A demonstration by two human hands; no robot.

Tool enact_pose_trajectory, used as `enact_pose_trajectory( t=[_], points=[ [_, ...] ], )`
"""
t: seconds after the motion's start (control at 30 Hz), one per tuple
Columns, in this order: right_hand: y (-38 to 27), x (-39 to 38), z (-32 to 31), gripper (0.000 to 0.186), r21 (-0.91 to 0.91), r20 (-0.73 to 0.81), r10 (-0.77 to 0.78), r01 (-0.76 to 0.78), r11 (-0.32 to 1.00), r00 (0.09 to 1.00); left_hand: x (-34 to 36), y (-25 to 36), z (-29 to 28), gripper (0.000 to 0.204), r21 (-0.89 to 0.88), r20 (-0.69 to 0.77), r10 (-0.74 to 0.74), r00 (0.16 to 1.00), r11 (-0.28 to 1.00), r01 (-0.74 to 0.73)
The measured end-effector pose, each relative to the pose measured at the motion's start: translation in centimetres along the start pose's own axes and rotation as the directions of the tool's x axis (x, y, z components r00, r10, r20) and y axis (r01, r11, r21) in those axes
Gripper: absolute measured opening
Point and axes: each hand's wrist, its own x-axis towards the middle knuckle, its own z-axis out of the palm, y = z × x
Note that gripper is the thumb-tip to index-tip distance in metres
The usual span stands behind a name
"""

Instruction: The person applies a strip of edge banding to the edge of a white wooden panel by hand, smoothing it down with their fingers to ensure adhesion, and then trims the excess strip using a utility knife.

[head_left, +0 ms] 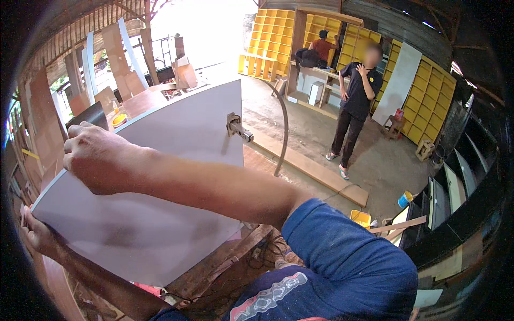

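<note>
A large white panel [160,230] stands tilted in front of me, with a metal hinge [234,127] fixed near its right edge. My left hand [37,230] grips the panel's edge at the lower left. Reaching across the panel, my right hand [93,158] has its fingers curled at the upper left edge, closed on it; part of that grip is hidden. Below the panel lie wooden boards and tangled cables [273,249].
A person [356,96] stands at right; another [321,48] works among yellow compartmented shelves [428,107]. A long board [326,176], a hose [285,128], a blue can [405,199] and yellow tray [360,218] are on the floor. Leaning boards [123,69] fill the back left.
</note>
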Motion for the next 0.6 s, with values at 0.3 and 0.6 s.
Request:
enact_pose_trajectory(
  t=[0.3, 0.6],
  points=[
    [-2.7, 4.1, 3.7, 0.014, 0.034, 0.038, 0.012, -0.013, 0.999, 0.999, 0.1, -0.3, -0.2, 0.037, -0.063, 0.026, 0.072, 0.997, 0.996, -0.071],
    [-4.5, 8.2, 6.6, 0.016, 0.078, 0.099, 0.001, -0.009, 0.997, 0.995, -1.5, 3.0, -0.2, 0.043, 0.023, 0.092, 0.042, 0.995, 0.999, -0.044]
  ],
)
